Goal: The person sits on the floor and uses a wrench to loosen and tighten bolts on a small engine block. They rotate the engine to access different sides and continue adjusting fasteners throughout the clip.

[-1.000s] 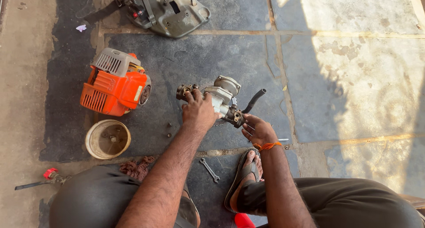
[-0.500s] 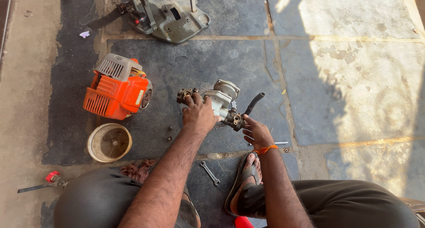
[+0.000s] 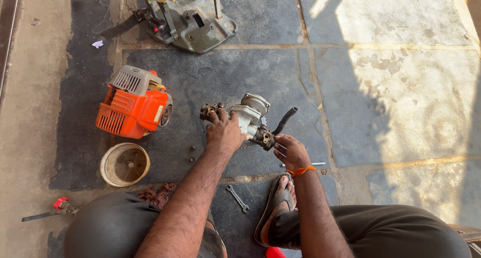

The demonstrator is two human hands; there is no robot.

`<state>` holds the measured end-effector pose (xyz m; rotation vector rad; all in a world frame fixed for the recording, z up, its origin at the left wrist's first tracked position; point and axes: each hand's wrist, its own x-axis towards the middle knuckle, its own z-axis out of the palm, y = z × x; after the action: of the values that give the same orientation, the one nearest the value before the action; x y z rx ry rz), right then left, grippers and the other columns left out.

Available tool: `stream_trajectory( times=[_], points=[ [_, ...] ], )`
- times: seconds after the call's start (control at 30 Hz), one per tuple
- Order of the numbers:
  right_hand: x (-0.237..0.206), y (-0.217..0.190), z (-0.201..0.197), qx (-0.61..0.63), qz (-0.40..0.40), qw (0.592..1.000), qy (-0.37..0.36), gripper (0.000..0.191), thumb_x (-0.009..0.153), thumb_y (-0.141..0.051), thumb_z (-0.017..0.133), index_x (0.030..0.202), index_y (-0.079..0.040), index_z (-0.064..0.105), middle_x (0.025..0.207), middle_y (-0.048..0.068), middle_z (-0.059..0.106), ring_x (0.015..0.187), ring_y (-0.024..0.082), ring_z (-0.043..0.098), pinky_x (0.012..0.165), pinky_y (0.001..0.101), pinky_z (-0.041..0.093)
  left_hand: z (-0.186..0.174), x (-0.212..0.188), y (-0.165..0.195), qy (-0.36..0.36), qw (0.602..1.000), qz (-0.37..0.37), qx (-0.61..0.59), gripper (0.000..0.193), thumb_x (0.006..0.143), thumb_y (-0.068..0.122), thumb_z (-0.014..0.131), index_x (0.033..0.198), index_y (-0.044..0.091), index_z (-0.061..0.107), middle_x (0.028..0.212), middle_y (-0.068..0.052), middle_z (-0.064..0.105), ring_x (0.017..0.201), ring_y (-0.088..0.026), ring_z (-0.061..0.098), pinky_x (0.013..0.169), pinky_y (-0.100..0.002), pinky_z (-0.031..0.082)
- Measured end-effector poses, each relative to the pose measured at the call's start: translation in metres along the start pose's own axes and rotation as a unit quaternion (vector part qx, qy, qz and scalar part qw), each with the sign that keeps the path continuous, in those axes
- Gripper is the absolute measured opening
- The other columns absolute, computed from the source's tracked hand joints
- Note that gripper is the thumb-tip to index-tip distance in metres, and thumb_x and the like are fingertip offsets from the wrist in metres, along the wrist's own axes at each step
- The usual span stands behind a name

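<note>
Two bare hands work on a grey metal engine part with a round flange (image 3: 246,116), which sits on the dark stone floor (image 3: 280,62) in front of the seated person. The left hand (image 3: 224,132) lies over the part's left end, fingers curled down and closed around it. The right hand (image 3: 289,150) touches the part's lower right corner, beside a small port, fingers partly open and bent; whether they pinch anything I cannot tell. A black curved rubber hose (image 3: 284,120) rises from the part just above that hand. An orange and grey plastic engine housing (image 3: 134,103) stands well to the left, with a round cream-coloured cup (image 3: 125,164) below it. A small steel spanner (image 3: 237,198) lies on the floor near the sandalled foot (image 3: 276,208). A grey metal base plate (image 3: 193,22) rests farther up.
</note>
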<state>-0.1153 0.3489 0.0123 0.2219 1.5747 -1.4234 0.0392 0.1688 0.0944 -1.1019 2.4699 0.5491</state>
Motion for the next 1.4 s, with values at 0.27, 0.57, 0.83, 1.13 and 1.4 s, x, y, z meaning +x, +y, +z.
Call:
stream_trajectory(
  times=[0.27,0.57,0.83,1.13,1.4],
  points=[
    [-0.0011,-0.0043,0.0027,-0.103,-0.047,0.994,-0.006,0.022,0.097,-0.031,0.071,0.105,-0.011,0.071,0.097,0.0,0.07,0.09,0.013,0.065,0.08,0.0312,0.054,-0.0041,-0.0012,0.0037,-0.006,1.0,0.0,-0.006,0.097,0.088,0.061,0.073,0.157,0.008,0.03,0.164,-0.03,0.019,0.149,-0.052,0.023,0.109,-0.064,0.045],
    [-0.0021,-0.0057,0.0021,-0.124,-0.007,0.992,0.016,0.03,0.1,-0.038,0.067,0.107,-0.009,0.072,0.097,0.003,0.069,0.09,0.015,0.064,0.08,0.0322,0.052,-0.0066,-0.0006,0.0041,-0.009,1.0,0.0,-0.008,0.098,0.088,0.062,0.073,0.157,0.008,0.031,0.164,-0.03,0.019,0.149,-0.052,0.023,0.108,-0.063,0.047],
    [-0.0012,-0.0087,0.0009,-0.042,0.042,0.997,0.047,0.026,0.098,-0.032,0.069,0.107,-0.008,0.073,0.103,0.004,0.07,0.095,0.018,0.065,0.083,0.0352,0.053,-0.0053,0.0014,0.0048,-0.006,1.0,0.0,-0.002,0.098,0.087,0.063,0.073,0.157,0.008,0.031,0.164,-0.029,0.019,0.149,-0.052,0.024,0.107,-0.063,0.049],
    [-0.0001,-0.0079,-0.0033,-0.026,0.02,0.999,0.018,0.022,0.094,-0.03,0.069,0.108,-0.013,0.075,0.106,0.002,0.073,0.095,0.016,0.065,0.084,0.0353,0.051,-0.0036,0.0026,0.0048,-0.01,1.0,-0.002,0.01,0.098,0.089,0.062,0.072,0.158,0.007,0.029,0.165,-0.029,0.019,0.149,-0.052,0.024,0.107,-0.063,0.048],
    [0.001,-0.0095,-0.0056,-0.059,-0.009,0.998,0.009,0.024,0.09,-0.031,0.071,0.106,-0.013,0.075,0.105,0.001,0.074,0.097,0.015,0.066,0.086,0.0363,0.05,-0.0013,0.0037,0.0054,-0.003,1.0,0.0,0.008,0.098,0.088,0.062,0.072,0.157,0.008,0.03,0.164,-0.029,0.021,0.15,-0.051,0.023,0.109,-0.063,0.046]
  ],
)
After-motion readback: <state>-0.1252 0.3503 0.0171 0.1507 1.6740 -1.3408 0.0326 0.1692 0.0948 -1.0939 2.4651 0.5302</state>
